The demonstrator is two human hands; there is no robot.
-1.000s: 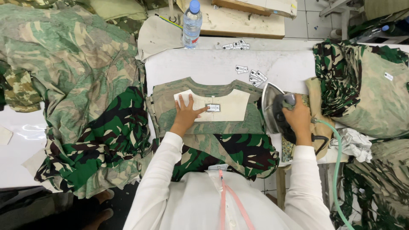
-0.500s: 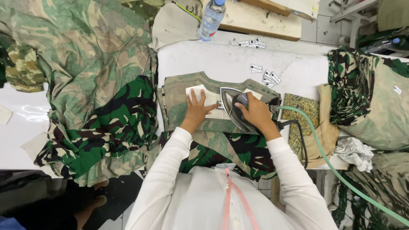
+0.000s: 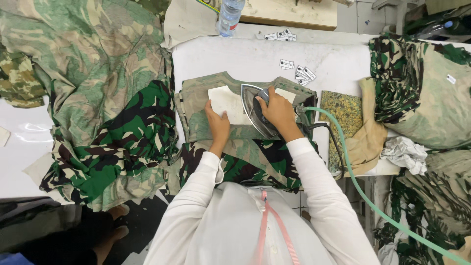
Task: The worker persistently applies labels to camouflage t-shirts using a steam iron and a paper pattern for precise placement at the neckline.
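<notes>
Camouflage shirt [image 3: 230,132] lies flat mid-frame on the white desk [image 3: 245,59]; left hand [image 3: 218,122], open-palmed, pins its pale patch [image 3: 226,102] so the right hand [image 3: 277,110], clenched round the iron [image 3: 256,117], presses smoothly.

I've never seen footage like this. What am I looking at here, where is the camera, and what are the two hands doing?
The camera sits on a person's head and looks straight down, so you see their white sleeves and both hands from above. There is no machine arm, only a person at a white padded table. The right hand grips the handle of an iron, which has a green hose running off to the right. The left hand lies flat on a pale patch on a camouflage shirt. More camouflage cloth is heaped on both sides, with small labels and a water bottle at the far edge.
</notes>
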